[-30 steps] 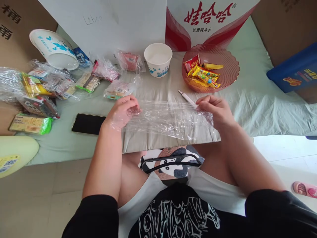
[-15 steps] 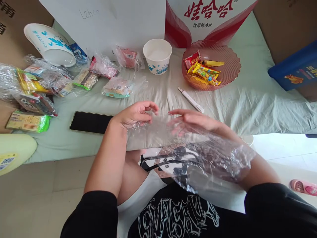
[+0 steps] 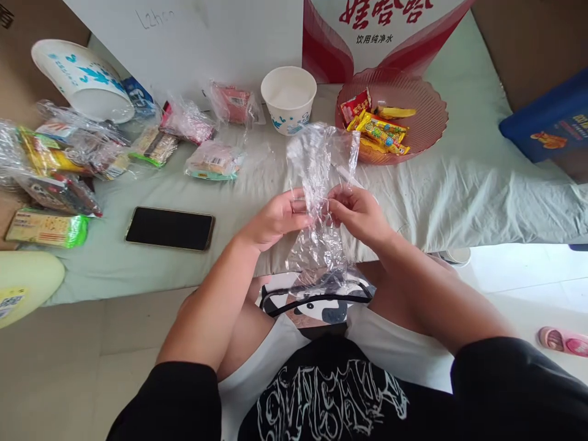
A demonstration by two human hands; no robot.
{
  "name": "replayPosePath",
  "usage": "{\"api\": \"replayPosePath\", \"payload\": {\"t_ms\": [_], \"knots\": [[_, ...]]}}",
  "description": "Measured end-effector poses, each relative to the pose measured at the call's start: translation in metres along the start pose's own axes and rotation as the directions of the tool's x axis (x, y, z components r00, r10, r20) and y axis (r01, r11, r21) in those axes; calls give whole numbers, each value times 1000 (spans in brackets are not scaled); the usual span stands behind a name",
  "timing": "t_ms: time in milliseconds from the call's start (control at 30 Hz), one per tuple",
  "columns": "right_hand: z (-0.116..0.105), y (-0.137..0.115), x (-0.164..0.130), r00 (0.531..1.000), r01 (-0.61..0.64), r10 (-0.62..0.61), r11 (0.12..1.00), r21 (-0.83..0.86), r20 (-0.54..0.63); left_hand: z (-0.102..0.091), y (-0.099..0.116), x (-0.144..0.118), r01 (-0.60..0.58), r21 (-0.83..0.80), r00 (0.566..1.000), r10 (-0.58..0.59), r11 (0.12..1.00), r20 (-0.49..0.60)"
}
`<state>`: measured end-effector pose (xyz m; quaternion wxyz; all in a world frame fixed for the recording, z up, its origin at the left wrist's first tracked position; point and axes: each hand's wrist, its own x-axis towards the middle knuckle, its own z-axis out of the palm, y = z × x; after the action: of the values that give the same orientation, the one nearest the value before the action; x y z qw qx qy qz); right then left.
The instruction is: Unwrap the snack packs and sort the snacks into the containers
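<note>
Head view. Low table (image 3: 459, 184) under a wrinkled pale green sheet; white board and a red-and-white carton stand behind it at 12 o'clock.

Clear plastic bag (image 3: 321, 202) at frame centre, over the near table edge. Long axis runs 12 to 6 o'clock: upper end stands up toward the pink bowl (image 3: 432, 116), lower end hangs to the lap. Film is transparent, heavily crinkled and glossy, gathered narrow at mid-length.

Left hand (image 3: 275, 217) and right hand (image 3: 356, 211) both closed on the bag at that gathered waist, fingertips nearly meeting.

Pen behind the film is mostly hidden. Wrapped snacks (image 3: 68, 159) at 9 o'clock blur under their plastic; black phone (image 3: 169, 228) lies flat left of the hands.
</note>
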<state>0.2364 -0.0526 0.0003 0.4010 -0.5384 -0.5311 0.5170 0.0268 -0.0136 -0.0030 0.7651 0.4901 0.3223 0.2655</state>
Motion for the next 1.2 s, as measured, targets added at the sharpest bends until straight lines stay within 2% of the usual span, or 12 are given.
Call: {"api": "replayPosePath", "payload": {"t_ms": [100, 200, 333, 467, 567, 700, 800, 867, 933, 1033, 1100, 1200], "knots": [[1, 2, -2, 989, 32, -51, 989, -142, -138, -2, -3, 2, 65, -39, 994, -68, 997, -81], [3, 4, -1, 954, 47, -139, 944, -326, -266, 1, -9, 2, 16, -65, 994, -22, 998, -105], [5, 4, 0, 921, 107, -250, 900, -423, -300, 16, -20, 5, -30, 128, 976, 57, 991, -209], [3, 3, 1, 938, 137, -212, 954, -266, -276, 14, -18, 9, -64, 173, 954, 112, 983, -279], [-2, 5, 1, 981, 122, -127, 992, -44, -147, 0, -9, 7, -111, 66, 941, 126, 992, -314], [-7, 5, 1, 999, 32, -34, 996, 83, 21, -12, -2, 0, -84, -25, 971, 76, 996, -226], [-8, 1, 0, 1000, 27, -27, 982, 189, 2, -12, 3, -5, -112, -68, 974, 96, 991, -203], [-8, 0, 1, 997, 63, -49, 969, 237, -68, -12, 7, -6, -148, -88, 967, 126, 985, -222], [-10, 1, 2, 990, 88, -58, 965, 249, -125, -12, 10, -5, -177, -84, 961, 153, 981, -231], [-14, 5, 5, 989, 96, -64, 964, 247, -134, -17, 11, -2, -207, -49, 960, 193, 977, -204], [-15, 8, 5, 988, 107, -73, 960, 260, -138, -21, 8, 0, -228, 32, 953, 230, 973, -197], [-11, 11, 6, 984, 115, -67, 946, 303, -164, -22, 4, 0, -240, 269, 927, 303, 933, -223]]}}
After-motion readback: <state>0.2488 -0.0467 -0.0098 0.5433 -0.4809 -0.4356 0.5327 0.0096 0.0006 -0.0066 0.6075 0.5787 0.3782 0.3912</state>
